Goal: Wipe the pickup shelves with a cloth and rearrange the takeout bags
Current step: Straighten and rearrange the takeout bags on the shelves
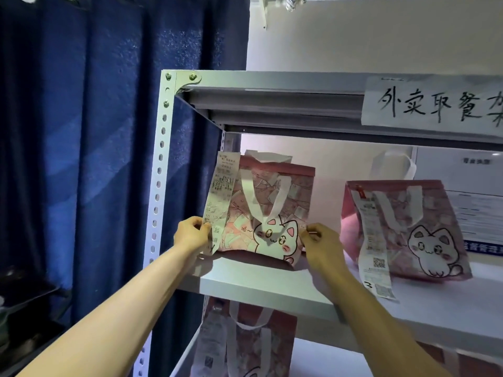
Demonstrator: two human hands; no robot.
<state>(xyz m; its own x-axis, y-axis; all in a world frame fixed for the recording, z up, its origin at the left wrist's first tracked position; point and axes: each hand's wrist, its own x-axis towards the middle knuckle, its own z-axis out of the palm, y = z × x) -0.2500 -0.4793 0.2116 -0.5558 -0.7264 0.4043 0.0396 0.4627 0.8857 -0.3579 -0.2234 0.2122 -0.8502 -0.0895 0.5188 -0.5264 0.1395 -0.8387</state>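
A pink takeout bag [272,205] with a white cat print and white handles is held just above the middle shelf [258,287] at its left end. A long receipt [220,194] hangs from its upper left corner. My left hand [192,235] grips the bag's lower left edge together with the receipt. My right hand [322,244] pinches its lower right edge. A second pink cat bag [416,229] with its own receipt stands to the right on the same shelf. No cloth is in view.
A third pink bag [245,338] sits on the shelf below. The white perforated upright [159,170] stands just left of my left hand. The top shelf carries a handwritten paper sign [432,102]. Dark blue curtains [95,145] hang at the left.
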